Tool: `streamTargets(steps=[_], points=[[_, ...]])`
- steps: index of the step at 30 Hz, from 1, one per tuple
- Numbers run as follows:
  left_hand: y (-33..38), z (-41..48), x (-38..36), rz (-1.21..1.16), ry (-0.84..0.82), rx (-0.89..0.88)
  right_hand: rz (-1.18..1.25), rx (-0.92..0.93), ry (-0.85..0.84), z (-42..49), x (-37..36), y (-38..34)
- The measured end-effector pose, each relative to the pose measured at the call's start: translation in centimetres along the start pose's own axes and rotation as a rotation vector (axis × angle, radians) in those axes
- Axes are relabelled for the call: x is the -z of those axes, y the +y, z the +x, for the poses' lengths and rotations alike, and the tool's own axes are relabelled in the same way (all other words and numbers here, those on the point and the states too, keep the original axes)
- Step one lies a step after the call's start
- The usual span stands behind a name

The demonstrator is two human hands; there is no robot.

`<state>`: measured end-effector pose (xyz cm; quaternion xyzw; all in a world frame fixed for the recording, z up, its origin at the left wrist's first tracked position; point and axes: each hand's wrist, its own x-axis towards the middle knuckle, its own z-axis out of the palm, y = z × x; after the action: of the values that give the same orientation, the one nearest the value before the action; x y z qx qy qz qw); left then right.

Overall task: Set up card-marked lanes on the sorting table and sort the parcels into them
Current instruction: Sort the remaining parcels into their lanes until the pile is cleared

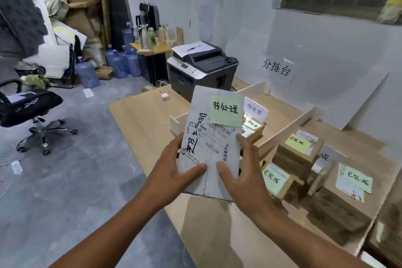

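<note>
Printer [202,67] ahead of me, sheet of paper on its lid. Black office chair [30,106] on my left. Blue water jugs [121,62] on the floor by the wall, bottles crowding a small table [150,49] beside them.

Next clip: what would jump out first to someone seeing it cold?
A grey parcel with a green handwritten note, gripped by the left hand and right hand, fills the centre. To its right, brown boxes bearing similar notes sit in lanes on the sorting table. A printer stands behind.
</note>
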<state>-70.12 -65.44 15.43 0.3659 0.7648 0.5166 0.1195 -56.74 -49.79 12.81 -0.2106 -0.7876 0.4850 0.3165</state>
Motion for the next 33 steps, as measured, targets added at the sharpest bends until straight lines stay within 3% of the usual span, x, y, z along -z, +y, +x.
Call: streamTargets(steps=[8,17,27,33], points=[[-9.6,17.3,-1.8,-0.193,-0.345,-0.065,-0.12,-0.176,0.267,10.5,-5.7,6.1],[-14.9,33.8,-7.0,-0.161,-0.704,-0.037,-0.235,-0.472,0.432,20.6,-7.8,12.4],[-20.4,45.3,-19.9,-0.077,-0.837,0.019,-0.304,-0.67,0.476,29.4,-4.7,25.5],[-23.4,46.4,-22.7,-0.111,-0.878,0.078,-0.356,-0.739,0.409,29.8,-5.0,30.0]])
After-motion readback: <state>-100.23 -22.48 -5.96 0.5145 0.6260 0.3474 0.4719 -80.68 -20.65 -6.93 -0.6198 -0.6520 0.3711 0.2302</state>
